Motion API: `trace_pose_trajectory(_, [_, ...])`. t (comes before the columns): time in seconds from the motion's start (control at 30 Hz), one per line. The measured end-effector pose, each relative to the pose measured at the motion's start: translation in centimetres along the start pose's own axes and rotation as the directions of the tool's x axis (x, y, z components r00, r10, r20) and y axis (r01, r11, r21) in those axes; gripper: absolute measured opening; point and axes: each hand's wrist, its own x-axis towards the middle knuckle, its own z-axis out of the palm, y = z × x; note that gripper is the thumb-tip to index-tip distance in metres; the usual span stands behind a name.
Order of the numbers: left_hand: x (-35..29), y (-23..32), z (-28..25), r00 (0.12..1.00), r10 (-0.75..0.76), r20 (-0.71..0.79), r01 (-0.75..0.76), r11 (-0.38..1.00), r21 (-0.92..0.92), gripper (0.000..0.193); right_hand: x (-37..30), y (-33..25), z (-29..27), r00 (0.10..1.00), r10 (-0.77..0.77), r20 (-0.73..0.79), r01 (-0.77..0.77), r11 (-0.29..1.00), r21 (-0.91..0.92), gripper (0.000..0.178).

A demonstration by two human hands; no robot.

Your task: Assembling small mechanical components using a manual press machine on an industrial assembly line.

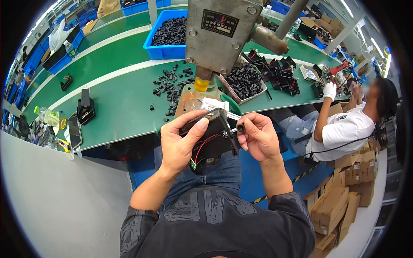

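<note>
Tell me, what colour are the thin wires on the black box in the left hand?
The wires on the black box are red and black, seen in the head view.

Materials and finishes around the grey press (221, 34).

Press body: dull cast metal, rough grey, with steel bolts. Below it, black plastic housing (211, 137) in the left hand (178, 146), matt, with glossy red and black wires. Small black plastic cap (241, 127) at the right hand (258, 137). Behind the press, glossy blue plastic bin (165, 51); green bench top (116, 103) smooth, matt.
</note>
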Motion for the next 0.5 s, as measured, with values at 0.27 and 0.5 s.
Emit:
trace_pose_trajectory(0.27, [0.1,0.0,-0.1,1.000,0.023,0.007,-0.024,0.998,0.062,0.031,-0.1,-0.1,0.7,0.999,-0.036,-0.027,0.033,0.993,-0.109,0.016])
trace_pose_trajectory(0.5, [-0.1,-0.6,0.0,0.997,0.064,-0.037,-0.059,0.992,0.112,0.030,-0.7,0.1,3.1,0.969,-0.233,-0.086,0.150,0.824,-0.546,0.009])
